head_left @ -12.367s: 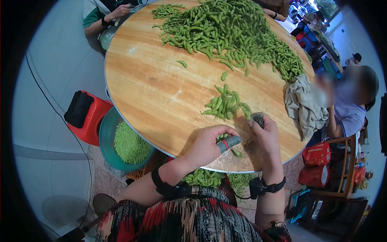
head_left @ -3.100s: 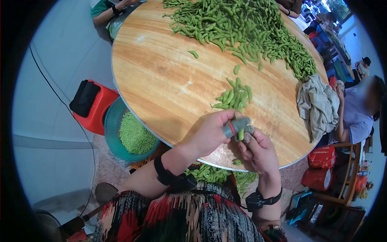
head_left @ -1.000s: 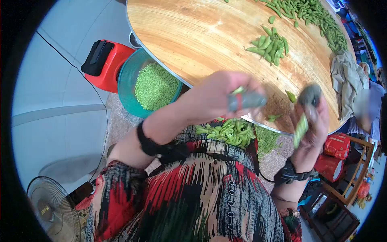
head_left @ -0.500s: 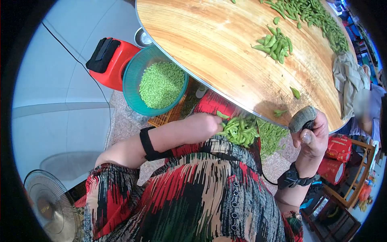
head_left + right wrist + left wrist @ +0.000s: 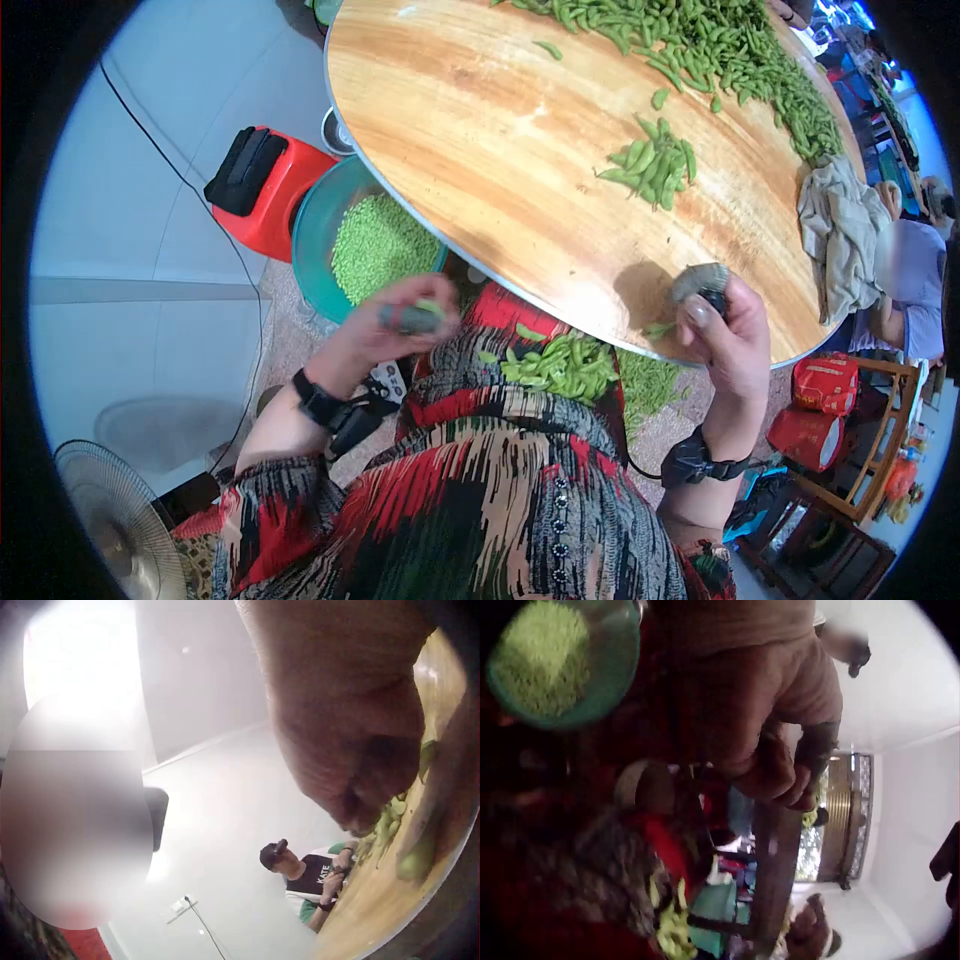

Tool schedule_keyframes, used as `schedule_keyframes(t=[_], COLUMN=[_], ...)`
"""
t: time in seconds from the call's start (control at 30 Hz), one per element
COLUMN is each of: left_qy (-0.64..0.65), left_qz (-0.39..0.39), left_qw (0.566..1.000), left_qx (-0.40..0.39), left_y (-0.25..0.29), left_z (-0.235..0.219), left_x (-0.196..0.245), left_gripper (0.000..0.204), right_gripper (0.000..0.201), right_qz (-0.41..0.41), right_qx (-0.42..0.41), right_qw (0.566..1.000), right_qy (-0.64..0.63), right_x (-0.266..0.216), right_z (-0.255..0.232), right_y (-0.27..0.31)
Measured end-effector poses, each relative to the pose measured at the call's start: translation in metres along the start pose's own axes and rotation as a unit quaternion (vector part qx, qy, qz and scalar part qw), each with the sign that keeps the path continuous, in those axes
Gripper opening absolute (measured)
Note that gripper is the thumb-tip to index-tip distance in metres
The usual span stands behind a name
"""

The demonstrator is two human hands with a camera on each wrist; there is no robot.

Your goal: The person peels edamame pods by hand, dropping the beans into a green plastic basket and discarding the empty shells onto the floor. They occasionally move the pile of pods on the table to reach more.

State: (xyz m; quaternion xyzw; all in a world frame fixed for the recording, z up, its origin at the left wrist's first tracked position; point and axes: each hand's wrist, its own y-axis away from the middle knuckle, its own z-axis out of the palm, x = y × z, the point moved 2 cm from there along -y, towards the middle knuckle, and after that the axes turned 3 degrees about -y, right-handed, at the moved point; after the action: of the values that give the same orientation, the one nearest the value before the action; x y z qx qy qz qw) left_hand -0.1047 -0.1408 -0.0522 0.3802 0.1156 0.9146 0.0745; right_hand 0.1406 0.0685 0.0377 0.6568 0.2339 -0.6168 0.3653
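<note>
My left hand (image 5: 410, 318), blurred by motion, is curled beside the teal basket (image 5: 308, 240) of shelled green soybeans (image 5: 385, 245). Green soybeans (image 5: 430, 306) show between its fingers, and a dark cover wraps one finger. At the near table edge is my right hand (image 5: 728, 335), its fingers curled and the thumb against a grey-covered finger (image 5: 697, 280); nothing shows in its grasp. Next to it on the table lies a small green pod (image 5: 657, 330). Green pods (image 5: 565, 368) rest in the lap. Farther in sits a small group of soybean pods (image 5: 652, 168).
A large heap of pods (image 5: 720, 55) covers the far side of the round wooden table (image 5: 470, 130). A crumpled cloth (image 5: 838, 230) lies at its right edge. A red container (image 5: 285, 195) stands left of the basket, a fan (image 5: 120, 530) at lower left. Other people sit around.
Earlier both hands worked a pod over the table, and the right held one a second ago. The left hand dipped to the lap, then moved left toward the basket; the right stayed near the edge.
</note>
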Motion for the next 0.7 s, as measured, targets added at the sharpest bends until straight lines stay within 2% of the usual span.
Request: schedule_keyframes(t=[0.03, 0.07, 0.1, 0.13, 0.17, 0.2, 0.23, 0.27, 0.3, 0.33, 0.37, 0.43, 0.5, 0.57, 0.6, 0.63, 0.67, 0.7], left_qy=[0.031, -0.021, -0.073, -0.074, -0.315, -0.534, -0.536, -0.746, -0.891, -0.864, -0.863, -0.697, -0.57, -0.467, -0.439, -0.41, -0.374, -0.338], left_qz=[0.021, 0.028, 0.035, 0.038, -0.015, -0.064, -0.059, -0.08, -0.094, 0.007, 0.013, 0.059, 0.148, 0.061, 0.103, 0.144, 0.138, 0.13], left_qw=[0.999, 0.998, 0.993, 0.993, 0.936, 0.814, 0.814, 0.613, 0.359, 0.422, 0.423, 0.664, 0.79, 0.876, 0.891, 0.901, 0.917, 0.932], left_qx=[0.017, 0.052, 0.086, 0.083, 0.154, 0.217, 0.216, 0.249, 0.262, 0.276, 0.276, 0.263, 0.17, 0.101, 0.061, 0.019, 0.024, 0.028], left_y=[0.009, 0.018, 0.027, 0.034, 0.04, 0.042, 0.042, 0.045, 0.046, 0.044, 0.041, 0.02, -0.002, -0.027, -0.043, -0.061, -0.077, -0.093], left_z=[-0.019, -0.04, -0.058, -0.067, -0.075, -0.079, -0.07, -0.056, -0.043, -0.032, -0.018, 0.034, 0.065, 0.084, 0.093, 0.099, 0.106, 0.113], left_x=[0.005, 0.011, 0.018, 0.026, 0.034, 0.041, 0.046, 0.054, 0.063, 0.074, 0.084, 0.103, 0.1, 0.09, 0.084, 0.075, 0.067, 0.06], left_gripper=[0.02, 0.022, 0.024, 0.024, 0.028, 0.031, 0.031, 0.032, 0.033, 0.027, 0.027, 0.023, 0.018, 0.017, 0.019, 0.021, 0.024, 0.028], right_gripper=[0.015, 0.012, 0.012, 0.012, 0.012, 0.014, 0.014, 0.014, 0.015, 0.016, 0.016, 0.014, 0.015, 0.016, 0.015, 0.015, 0.011, 0.011], right_qz=[-0.018, -0.035, -0.038, -0.102, -0.164, -0.127, -0.131, -0.103, -0.074, -0.058, -0.06, -0.053, -0.08, -0.11, -0.117, -0.121, -0.114, -0.118], right_qx=[0.044, 0.056, 0.058, 0.12, 0.179, 0.202, 0.204, 0.226, 0.246, 0.244, 0.248, 0.223, 0.222, 0.223, 0.212, 0.195, 0.16, 0.162], right_qw=[0.995, 0.981, 0.98, 0.941, 0.881, 0.864, 0.862, 0.841, 0.818, 0.803, 0.8, 0.805, 0.797, 0.788, 0.867, 0.926, 0.976, 0.974], right_qy=[0.089, 0.182, 0.184, 0.298, 0.406, 0.444, 0.445, 0.48, 0.514, 0.541, 0.544, 0.547, 0.555, 0.563, 0.436, 0.299, 0.097, 0.101], right_x=[-0.001, 0.004, 0.006, 0.004, 0.0, -0.006, -0.01, -0.013, -0.016, -0.014, -0.013, -0.011, -0.006, 0.002, 0.008, 0.013, 0.017, 0.01], right_z=[0.0, -0.004, -0.003, 0.002, 0.009, 0.013, 0.018, 0.02, 0.019, 0.015, 0.012, 0.006, 0.002, -0.005, -0.013, -0.019, -0.016, -0.017], right_y=[-0.006, -0.014, -0.02, -0.026, -0.031, -0.035, -0.041, -0.047, -0.053, -0.061, -0.065, -0.073, -0.071, -0.067, -0.065, -0.062, -0.058, -0.049])
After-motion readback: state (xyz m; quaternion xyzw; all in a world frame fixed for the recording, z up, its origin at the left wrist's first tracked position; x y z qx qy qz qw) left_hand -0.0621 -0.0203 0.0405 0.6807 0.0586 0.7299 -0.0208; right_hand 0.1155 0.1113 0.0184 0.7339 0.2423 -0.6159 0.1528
